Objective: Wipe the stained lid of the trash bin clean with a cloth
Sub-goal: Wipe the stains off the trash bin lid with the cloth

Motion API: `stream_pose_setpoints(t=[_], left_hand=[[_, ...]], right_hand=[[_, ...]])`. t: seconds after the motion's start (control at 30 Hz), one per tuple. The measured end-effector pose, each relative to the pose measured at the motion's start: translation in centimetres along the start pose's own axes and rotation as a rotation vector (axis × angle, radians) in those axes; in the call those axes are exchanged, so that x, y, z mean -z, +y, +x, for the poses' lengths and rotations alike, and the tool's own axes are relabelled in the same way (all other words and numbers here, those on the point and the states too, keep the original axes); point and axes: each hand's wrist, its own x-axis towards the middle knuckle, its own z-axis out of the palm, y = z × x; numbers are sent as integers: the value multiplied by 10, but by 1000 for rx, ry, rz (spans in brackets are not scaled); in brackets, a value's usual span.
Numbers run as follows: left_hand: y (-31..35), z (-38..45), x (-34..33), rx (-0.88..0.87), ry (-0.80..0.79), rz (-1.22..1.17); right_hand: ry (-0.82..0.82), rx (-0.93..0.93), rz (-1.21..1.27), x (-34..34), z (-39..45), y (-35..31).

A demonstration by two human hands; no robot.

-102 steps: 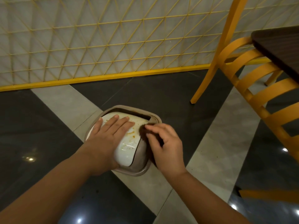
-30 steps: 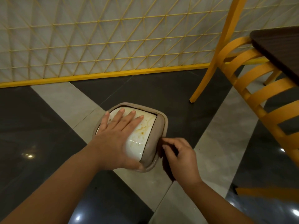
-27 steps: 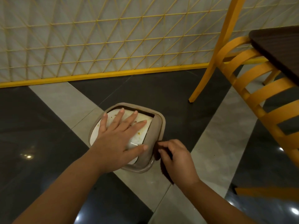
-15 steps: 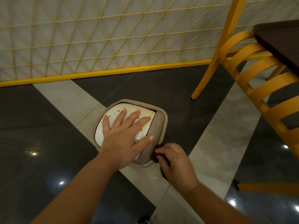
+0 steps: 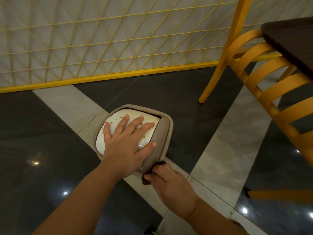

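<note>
Two pieces of furniture crowd the right: a yellow slatted chair [image 5: 264, 85] and a dark surface [image 5: 293, 39] beyond it, with a yellow lattice partition [image 5: 101, 44] behind. The trash bin [image 5: 166, 133] stands on the tiled floor [image 5: 42, 133], its white lid [image 5: 116, 121] spotted with orange stains. The left hand [image 5: 126, 145] lies flat, fingers spread, on the lid. The right hand [image 5: 171, 182] pinches a dark cloth [image 5: 146, 181] against the bin's near rim.

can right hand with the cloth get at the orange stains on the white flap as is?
Probably not most: the left hand lies flat over the white flap, covering it; the right hand holds the cloth at the rim's near corner.
</note>
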Motion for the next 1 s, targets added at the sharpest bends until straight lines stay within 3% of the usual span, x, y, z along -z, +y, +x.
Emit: stream_pose_setpoints(t=[0.13, 0.3, 0.43, 0.5, 0.57, 0.67, 0.7, 0.83, 1.0], left_hand=[[0, 2, -1, -12, -2, 1], [-1, 0, -2, -3, 11, -11], [-2, 1, -2, -2, 12, -7], [-1, 2, -1, -3, 2, -6], [-1, 3, -1, -4, -4, -3], [0, 1, -1, 9, 7, -10], [1, 1, -1, 12, 7, -11], [2, 1, -2, 18, 8, -2], [2, 1, -3, 24, 9, -2]], right_hand=[[-18, 92, -89, 16, 2, 17], [138, 35, -129, 13, 2, 23], [-15, 202, -141, -7, -5, 13], [-7, 183, -137, -3, -4, 21], [120, 31, -79, 2, -4, 34], [426, -664, 388, 27, 1, 46], [490, -791, 568, 31, 4, 43], [401, -826, 1000, 6, 11, -1], [473, -839, 944, -1, 31, 3]])
